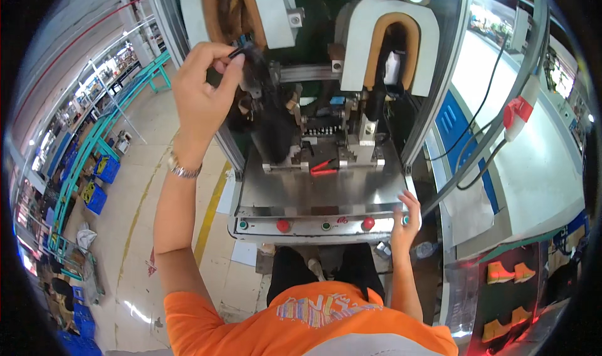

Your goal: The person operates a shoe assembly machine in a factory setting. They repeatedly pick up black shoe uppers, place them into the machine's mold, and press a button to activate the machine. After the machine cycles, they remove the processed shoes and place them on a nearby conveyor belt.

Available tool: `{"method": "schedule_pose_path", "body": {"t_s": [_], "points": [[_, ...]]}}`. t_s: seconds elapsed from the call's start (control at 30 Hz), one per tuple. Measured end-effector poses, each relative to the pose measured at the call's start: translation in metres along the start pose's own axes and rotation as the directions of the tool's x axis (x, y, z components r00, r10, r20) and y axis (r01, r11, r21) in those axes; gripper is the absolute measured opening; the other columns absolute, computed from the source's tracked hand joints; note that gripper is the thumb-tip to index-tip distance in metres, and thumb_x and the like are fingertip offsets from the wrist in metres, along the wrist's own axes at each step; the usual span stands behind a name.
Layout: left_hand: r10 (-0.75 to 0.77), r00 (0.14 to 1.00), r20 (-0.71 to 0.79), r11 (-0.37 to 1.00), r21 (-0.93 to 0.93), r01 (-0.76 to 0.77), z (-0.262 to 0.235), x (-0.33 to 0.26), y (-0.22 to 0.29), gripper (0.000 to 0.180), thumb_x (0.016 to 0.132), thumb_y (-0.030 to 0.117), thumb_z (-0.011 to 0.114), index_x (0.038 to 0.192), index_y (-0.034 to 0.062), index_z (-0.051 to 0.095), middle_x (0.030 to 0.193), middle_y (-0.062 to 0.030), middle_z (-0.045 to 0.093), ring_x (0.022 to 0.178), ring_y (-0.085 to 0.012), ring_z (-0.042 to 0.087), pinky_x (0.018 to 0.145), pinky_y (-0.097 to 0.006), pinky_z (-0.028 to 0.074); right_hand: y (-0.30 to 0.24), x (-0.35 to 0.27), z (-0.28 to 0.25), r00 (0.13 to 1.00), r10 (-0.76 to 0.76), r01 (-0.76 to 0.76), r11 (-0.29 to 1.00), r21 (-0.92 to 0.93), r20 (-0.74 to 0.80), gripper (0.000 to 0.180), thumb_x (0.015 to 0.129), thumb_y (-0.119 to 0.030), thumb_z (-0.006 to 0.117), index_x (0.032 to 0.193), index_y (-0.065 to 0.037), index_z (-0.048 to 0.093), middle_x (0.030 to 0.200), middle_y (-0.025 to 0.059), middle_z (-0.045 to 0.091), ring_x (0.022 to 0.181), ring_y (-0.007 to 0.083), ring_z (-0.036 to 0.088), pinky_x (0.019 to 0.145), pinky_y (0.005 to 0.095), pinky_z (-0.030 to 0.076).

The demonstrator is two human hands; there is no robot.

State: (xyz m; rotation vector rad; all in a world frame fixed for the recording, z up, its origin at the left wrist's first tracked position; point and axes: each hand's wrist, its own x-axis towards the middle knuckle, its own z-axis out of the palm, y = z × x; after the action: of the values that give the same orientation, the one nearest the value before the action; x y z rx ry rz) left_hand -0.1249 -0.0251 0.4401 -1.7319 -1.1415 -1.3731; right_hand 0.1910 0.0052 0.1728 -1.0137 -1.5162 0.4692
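My left hand [210, 92] is raised at the left station of the machine, thumb and fingers pinched on the top edge of a black shoe upper [269, 121]. The upper hangs down over the station and is smeared by motion. Above it sits a white U-shaped clamp block with a brown lining [212, 14]. At the lower right, my right hand [404, 224] is open, fingers apart, beside a green button [406, 220] on the front panel. Whether it touches the button I cannot tell.
Red-handled pliers [324, 168] lie on the metal bed [282, 190]. A second white clamp block [427, 39] stands at the right, a dark piece within its lining. Red buttons [283, 225] line the panel. Orange shoe pieces [501, 272] sit on a rack at far right.
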Motion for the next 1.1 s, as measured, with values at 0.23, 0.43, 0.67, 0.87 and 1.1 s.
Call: {"method": "schedule_pose_path", "body": {"t_s": [0.23,0.43,0.67,0.87,1.1], "points": [[-0.146,0.883,0.446,0.978,-0.070,0.197,0.036,-0.026,0.094,0.013,0.065,0.006,0.062,0.067,0.0020,0.050,0.058,-0.0075,0.051,0.052,-0.0177,0.052,0.051,-0.027,0.041,-0.106,0.003,-0.001,0.771,-0.222,-0.039,0.919,0.392,0.597,0.113,0.061,-0.038,0.076,0.136,0.001,0.001,0.134,0.0252,0.025,0.125,0.0332,0.028,0.103,0.0375,0.022],[0.177,0.815,0.552,0.944,-0.328,0.017,0.097,-0.030,0.207,0.010,0.069,0.006,0.060,0.068,0.0025,0.051,0.056,-0.0059,0.048,0.048,-0.0164,0.047,0.049,-0.027,0.039,-0.087,-0.015,-0.034,0.996,-0.088,0.086,0.933,0.350,-0.011,0.095,0.059,-0.017,0.080,0.130,-0.001,0.020,0.129,0.0175,0.033,0.117,0.0212,0.036,0.098,0.0318,0.028],[0.453,0.871,0.190,0.610,-0.778,-0.148,0.115,-0.006,0.300,0.025,0.069,0.009,0.064,0.093,0.0052,0.057,0.082,-0.0057,0.058,0.069,-0.0184,0.054,0.065,-0.027,0.043,-0.067,-0.032,-0.129,0.618,0.244,0.171,0.886,0.431,-0.747,0.040,0.076,-0.017,0.060,0.111,-0.004,0.044,0.107,0.0074,0.051,0.100,0.0195,0.049,0.088,0.0342,0.038],[0.215,0.809,0.547,0.677,-0.681,0.280,0.136,-0.040,0.224,0.026,0.073,0.002,0.060,0.098,0.0022,0.056,0.088,-0.0050,0.058,0.072,-0.0113,0.052,0.069,-0.024,0.042,-0.030,-0.072,-0.291,0.295,0.277,0.273,0.893,0.358,-0.915,0.040,0.080,-0.024,0.053,0.111,0.002,0.049,0.106,0.0116,0.056,0.097,0.0240,0.054,0.087,0.0361,0.042],[-0.047,0.664,0.746,0.829,-0.342,0.443,0.140,-0.105,0.166,0.019,0.082,0.005,0.054,0.101,0.0022,0.054,0.093,-0.0042,0.058,0.078,-0.0097,0.054,0.073,-0.023,0.042,0.150,-0.061,-0.461,0.014,0.293,0.006,0.956,0.294,-0.956,0.038,0.073,-0.024,0.065,0.099,0.002,0.054,0.092,0.0099,0.059,0.078,0.0220,0.058,0.073,0.0355,0.048]]}}
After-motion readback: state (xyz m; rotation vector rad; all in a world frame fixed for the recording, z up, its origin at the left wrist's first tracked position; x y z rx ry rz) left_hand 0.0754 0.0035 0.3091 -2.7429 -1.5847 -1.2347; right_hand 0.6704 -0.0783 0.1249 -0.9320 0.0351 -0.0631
